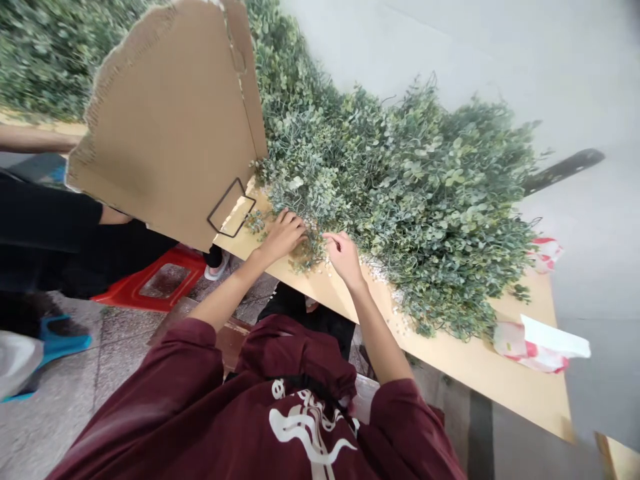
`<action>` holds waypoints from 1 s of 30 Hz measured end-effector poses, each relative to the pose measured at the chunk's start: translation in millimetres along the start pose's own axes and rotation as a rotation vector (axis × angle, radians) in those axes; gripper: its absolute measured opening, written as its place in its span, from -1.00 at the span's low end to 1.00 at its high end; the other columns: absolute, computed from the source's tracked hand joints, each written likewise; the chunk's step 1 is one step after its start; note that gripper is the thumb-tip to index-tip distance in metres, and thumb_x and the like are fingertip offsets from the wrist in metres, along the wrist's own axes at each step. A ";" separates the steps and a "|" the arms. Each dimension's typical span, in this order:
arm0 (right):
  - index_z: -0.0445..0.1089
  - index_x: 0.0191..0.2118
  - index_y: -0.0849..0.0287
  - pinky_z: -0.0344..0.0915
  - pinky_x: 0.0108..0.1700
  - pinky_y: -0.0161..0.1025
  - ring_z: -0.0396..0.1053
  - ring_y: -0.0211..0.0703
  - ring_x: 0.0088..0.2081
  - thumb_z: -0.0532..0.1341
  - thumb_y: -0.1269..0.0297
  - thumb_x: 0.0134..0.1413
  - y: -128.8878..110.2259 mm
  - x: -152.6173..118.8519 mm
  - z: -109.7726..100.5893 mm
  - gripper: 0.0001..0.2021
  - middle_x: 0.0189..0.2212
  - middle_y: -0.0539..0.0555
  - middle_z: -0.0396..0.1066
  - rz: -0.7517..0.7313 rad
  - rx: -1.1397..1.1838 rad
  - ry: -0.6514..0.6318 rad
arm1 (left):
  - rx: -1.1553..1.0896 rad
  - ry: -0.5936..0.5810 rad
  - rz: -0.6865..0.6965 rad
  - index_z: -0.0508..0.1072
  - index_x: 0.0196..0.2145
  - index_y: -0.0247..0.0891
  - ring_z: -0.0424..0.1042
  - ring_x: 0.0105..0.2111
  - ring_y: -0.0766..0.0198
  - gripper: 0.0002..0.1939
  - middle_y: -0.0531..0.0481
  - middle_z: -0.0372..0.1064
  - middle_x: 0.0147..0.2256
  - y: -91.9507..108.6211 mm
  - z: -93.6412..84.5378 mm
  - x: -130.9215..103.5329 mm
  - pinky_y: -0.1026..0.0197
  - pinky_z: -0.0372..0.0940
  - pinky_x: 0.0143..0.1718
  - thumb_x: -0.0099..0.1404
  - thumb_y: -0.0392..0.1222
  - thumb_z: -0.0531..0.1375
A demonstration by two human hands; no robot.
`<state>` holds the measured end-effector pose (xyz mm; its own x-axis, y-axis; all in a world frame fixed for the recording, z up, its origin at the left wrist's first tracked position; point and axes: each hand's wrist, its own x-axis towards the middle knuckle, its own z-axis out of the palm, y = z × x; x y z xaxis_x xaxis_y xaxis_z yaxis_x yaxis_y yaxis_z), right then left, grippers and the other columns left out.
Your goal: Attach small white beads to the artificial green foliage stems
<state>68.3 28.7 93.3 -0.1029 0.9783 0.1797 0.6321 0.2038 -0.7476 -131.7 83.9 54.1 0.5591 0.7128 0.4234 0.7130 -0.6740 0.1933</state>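
A leafy green sprig (314,248) lies at the near edge of a big heap of artificial foliage (425,200), between my two hands. My left hand (285,236) is bent over the sprig's left side, its fingers closed down on the leaves; the thumb is hidden. Just to the right, my right hand (343,256) is closed in a pinch, with the index finger pointing at the sprig. Whatever sits in that pinch is too small to make out. Small white pieces (377,272) are scattered on the wooden table (445,360) beside my right wrist.
A large cardboard sheet (170,120) with a black wire frame (231,208) before it stands to the left. Another person's arm (40,139) shows behind it, above a red stool (155,283). Red-and-white wrapping (533,350) lies at right. A grey wall (500,53) backs the table.
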 end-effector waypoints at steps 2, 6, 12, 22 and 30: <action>0.48 -0.07 0.17 0.23 -0.21 -0.22 0.30 -0.11 -0.35 0.07 0.13 0.19 -1.5 7.0 3.4 -0.65 -0.36 0.07 0.29 -0.029 -0.081 -0.024 | 0.021 0.008 -0.017 0.52 -0.27 -0.24 0.24 -0.04 -0.04 -0.83 -0.19 0.39 -0.23 1.9 0.9 0.9 -0.24 0.06 0.18 0.31 -0.22 0.12; 0.41 0.05 0.15 0.22 -0.19 -0.22 0.35 -0.03 -0.22 0.15 0.05 0.15 -8.0 21.8 9.9 -0.58 -0.23 0.13 0.32 -0.090 -0.282 -0.107 | -0.004 0.054 -0.007 0.49 -0.23 -0.22 0.26 -0.04 0.01 -0.79 -0.15 0.42 -0.20 6.6 -2.9 2.1 -0.23 0.02 0.22 0.35 -0.26 0.05; 0.49 -0.27 0.12 0.18 -0.26 -0.23 0.37 -0.03 -0.25 0.11 0.05 0.19 -16.6 35.0 13.5 -0.70 -0.28 0.14 0.36 -0.106 -0.484 -0.238 | -0.112 0.168 0.018 0.47 -0.18 -0.21 0.32 -0.06 0.13 -0.74 -0.10 0.45 -0.18 6.8 -8.9 0.1 -0.10 0.06 0.23 0.41 -0.22 -0.03; 0.41 -0.50 0.13 0.09 -0.31 -0.26 0.36 -0.10 -0.35 0.01 0.28 0.24 -2.6 33.4 7.4 -0.66 -0.42 0.12 0.45 -0.122 -0.459 -0.315 | -0.100 0.098 0.105 0.48 -0.23 -0.18 0.32 -0.08 0.14 -0.74 -0.08 0.46 -0.20 -3.1 2.9 12.6 -0.09 0.06 0.18 0.41 -0.18 -0.01; 0.29 -0.59 0.15 0.13 -0.38 -0.30 0.25 -0.23 -0.51 -0.02 0.26 0.22 -8.5 5.5 -12.3 -0.63 -0.61 -0.02 0.29 -0.095 -0.066 -0.507 | -0.327 0.185 -0.083 0.39 -0.49 -0.20 0.27 -0.23 0.16 -0.69 -0.04 0.31 -0.44 -44.9 18.6 16.5 -0.02 0.13 0.03 0.38 -0.06 0.07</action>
<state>71.8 31.8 108.5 -0.5109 0.8539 -0.0993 0.6474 0.3061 -0.6980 -146.6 129.5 36.0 0.3980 0.7409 0.5409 0.5636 -0.6627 0.4931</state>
